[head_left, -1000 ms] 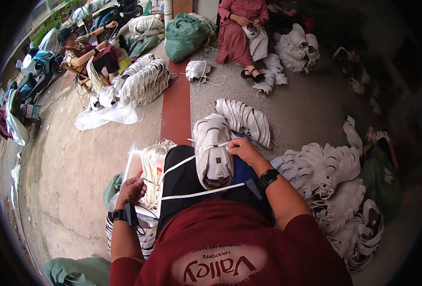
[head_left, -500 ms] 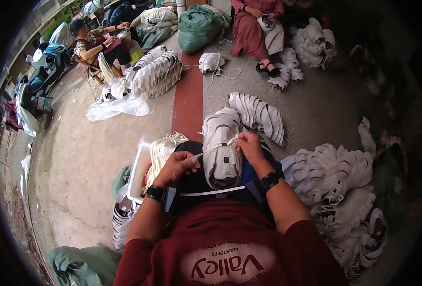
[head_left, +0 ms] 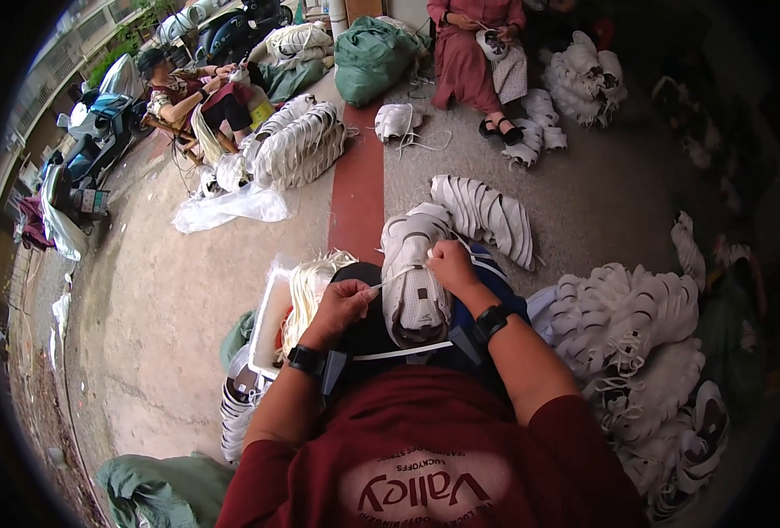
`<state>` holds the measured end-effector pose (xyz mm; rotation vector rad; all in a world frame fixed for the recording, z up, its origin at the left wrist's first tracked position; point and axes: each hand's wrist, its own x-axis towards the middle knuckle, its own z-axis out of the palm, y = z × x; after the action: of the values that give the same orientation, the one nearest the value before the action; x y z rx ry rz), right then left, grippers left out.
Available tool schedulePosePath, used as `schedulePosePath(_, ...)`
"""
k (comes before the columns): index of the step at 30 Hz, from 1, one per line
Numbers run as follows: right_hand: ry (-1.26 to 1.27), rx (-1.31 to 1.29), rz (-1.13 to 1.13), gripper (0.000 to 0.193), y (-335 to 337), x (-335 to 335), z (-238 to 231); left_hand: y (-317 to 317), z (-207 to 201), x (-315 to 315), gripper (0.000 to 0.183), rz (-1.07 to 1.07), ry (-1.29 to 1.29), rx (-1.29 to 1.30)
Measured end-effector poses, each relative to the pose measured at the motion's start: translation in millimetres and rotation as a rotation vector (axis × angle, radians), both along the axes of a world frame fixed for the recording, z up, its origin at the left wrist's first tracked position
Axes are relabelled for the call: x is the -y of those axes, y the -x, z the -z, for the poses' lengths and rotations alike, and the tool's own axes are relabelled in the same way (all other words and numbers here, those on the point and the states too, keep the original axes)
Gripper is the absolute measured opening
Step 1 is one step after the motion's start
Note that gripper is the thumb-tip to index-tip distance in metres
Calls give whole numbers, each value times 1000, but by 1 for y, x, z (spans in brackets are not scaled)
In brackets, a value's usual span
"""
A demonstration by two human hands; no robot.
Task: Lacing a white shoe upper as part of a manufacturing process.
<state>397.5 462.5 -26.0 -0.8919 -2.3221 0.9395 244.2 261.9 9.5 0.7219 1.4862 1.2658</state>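
Concrete floor spreads around us, crossed by a red strip that runs to the far side, where a full green sack sits. Closer in, a white shoe upper rests on our lap, between our two hands, its length pointing away from us. Our left hand has its thumb and fingers pinched together on a white lace, just beside the upper's left edge. Our right hand is curled closed on the same lace at the upper's right side, so the lace runs across the top of the upper from one hand to the other; we cannot tell which holes it passes through. Nearer to us, a flat white strap lies across our lap

To our left stands a white box with a thick bundle of cream laces in it, near the left hand. Beyond our knees, a row of nested white uppers lies on the floor, and to our right we have a large pile of white uppers. On the far left a seated person works beside another white row; on the far right a person in pink sits holding a white upper
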Motion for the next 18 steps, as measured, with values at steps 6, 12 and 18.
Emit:
schedulePosePath(6,-243,62,142,15,-7,29,-1,-29,-11,-21,13,23,-111,-178)
schedulePosePath(12,-252,199,-72,10,-17,41,-31,-55,2,-69,17,104,-326,-976)
schedulePosePath(18,-53,180,-131,8,-22,9,-19,-65,29,-92,11,58,-197,-1278)
